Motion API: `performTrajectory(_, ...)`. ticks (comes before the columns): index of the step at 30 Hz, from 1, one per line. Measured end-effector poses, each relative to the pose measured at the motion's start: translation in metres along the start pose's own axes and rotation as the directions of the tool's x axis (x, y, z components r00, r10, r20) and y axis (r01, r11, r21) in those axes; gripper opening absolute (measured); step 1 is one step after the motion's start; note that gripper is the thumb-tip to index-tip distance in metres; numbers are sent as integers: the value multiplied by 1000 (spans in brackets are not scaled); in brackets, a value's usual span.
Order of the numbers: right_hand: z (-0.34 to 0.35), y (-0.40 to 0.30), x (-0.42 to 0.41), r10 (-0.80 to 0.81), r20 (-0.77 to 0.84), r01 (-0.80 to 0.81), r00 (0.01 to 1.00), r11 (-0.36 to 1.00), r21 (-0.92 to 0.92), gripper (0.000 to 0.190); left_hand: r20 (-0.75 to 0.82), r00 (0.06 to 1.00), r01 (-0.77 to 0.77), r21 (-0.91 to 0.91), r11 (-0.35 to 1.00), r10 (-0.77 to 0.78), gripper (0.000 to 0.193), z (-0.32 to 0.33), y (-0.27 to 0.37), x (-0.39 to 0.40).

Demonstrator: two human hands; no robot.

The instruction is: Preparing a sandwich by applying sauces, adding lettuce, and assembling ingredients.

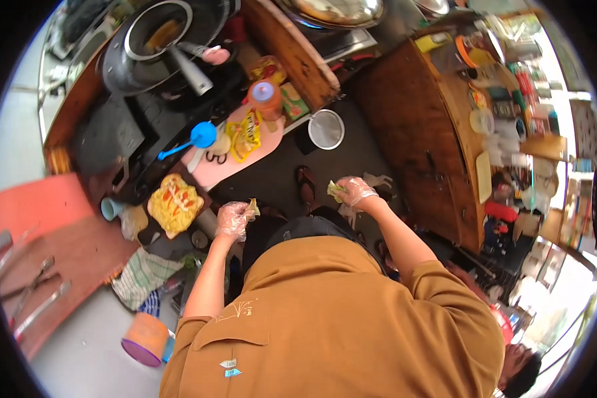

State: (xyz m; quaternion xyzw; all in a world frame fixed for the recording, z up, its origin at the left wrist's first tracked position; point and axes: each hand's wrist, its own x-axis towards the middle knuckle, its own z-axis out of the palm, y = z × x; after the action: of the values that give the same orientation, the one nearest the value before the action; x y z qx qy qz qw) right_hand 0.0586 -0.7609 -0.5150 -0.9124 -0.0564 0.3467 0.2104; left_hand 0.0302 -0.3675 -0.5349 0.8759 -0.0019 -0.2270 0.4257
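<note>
My left hand (233, 220), in a clear plastic glove, pinches a small piece of leafy green vegetable (253, 208), apparently lettuce. Another green leaf piece (334, 190) is gripped in my gloved right hand (355, 191), held out over the floor. To the left of my left hand lies a slice of bread (175, 205) topped with yellow egg, orange-red sauce and pale streaks of dressing. A small gap separates that hand from the bread.
A pink cutting board (258, 142) holds scissors, a yellow packet (245, 135), a blue-topped bottle (204, 135) and an orange jar (265, 98). Frying pans (139, 64) sit on the black stove. A wooden cabinet (413, 134) stands at right; a person (520, 368) is at lower right.
</note>
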Motion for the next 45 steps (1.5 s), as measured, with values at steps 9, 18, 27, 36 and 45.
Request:
performTrajectory(9, 37, 130, 51, 538, 201, -286, 819, 78, 955, 56, 218, 976, -90, 338, 937, 15, 23, 6, -12, 18)
performTrajectory(18, -33, 222, 294, 325, -4, -142, 946, 427, 893, 48, 166, 938, 198, 464, 863, -304, 22, 31, 10, -49)
performTrajectory(27, 9, 248, 277, 222, 45, -97, 974, 228, 969, 40, 530, 843, -6, 173, 985, -88, 27, 94, 235, 50)
performTrajectory(36, 66, 259, 128, 477, -36, 210, 878, -318, 924, 28, 188, 918, -387, 626, 677, 350, 14, 248, 291, 274)
performTrajectory(45, 46, 222, 84, 477, -142, 253, 868, -176, 951, 33, 382, 852, -254, 899, 357, -357, 30, 334, 227, 347)
